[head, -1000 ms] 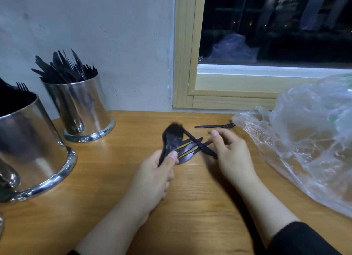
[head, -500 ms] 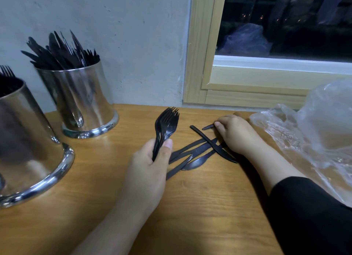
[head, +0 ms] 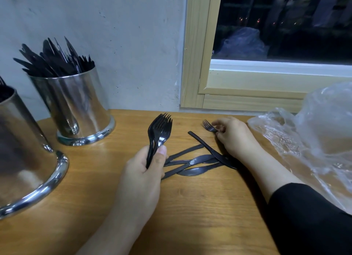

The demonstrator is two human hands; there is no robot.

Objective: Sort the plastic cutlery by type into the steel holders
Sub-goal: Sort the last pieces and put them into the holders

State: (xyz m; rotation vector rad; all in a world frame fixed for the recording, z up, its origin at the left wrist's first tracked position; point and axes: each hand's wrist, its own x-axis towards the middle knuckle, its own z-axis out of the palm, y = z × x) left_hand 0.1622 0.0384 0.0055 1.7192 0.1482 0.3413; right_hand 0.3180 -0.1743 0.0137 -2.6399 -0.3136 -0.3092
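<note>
Far steel holder (head: 76, 106) bristles with black knives (head: 51, 60); near holder (head: 21, 151) shows fork tines.

Left hand (head: 142, 171) grips stacked black plastic forks (head: 160, 132) upright; right hand (head: 234, 135) pinches single black fork (head: 209, 126) near desk's (head: 200, 207) far edge.

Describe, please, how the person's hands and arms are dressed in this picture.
Both hands, left hand and right hand, are bare: no gloves, rings or watch visible. The right arm wears a black sleeve pushed up the forearm. The left forearm shows no sleeve in frame.
</note>
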